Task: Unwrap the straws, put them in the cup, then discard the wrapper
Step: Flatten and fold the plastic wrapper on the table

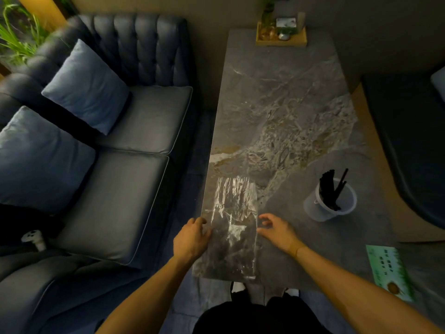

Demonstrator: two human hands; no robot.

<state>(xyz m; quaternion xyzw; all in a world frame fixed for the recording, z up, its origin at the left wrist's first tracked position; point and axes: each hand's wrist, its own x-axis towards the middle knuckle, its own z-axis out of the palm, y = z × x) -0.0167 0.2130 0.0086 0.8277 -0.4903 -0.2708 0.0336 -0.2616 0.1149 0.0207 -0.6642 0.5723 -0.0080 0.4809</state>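
Observation:
A clear plastic wrapper (232,222) lies flat and empty along the near left edge of the marble table (284,104). My left hand (192,237) rests on the wrapper's left edge, fingers curled against the plastic. At its right edge hovers my right hand (277,231), fingers spread and curved, fingertips touching or nearly touching the plastic. A translucent plastic cup (331,204) stands to the right of my hands, apart from them. Several black straws (328,189) stand in it, leaning against the rim.
A dark blue sofa (125,145) with two cushions runs along the table's left side. A wooden tray (281,36) with small items sits at the table's far end. A green printed card (387,271) lies at the near right. A dark seat (409,141) is at right.

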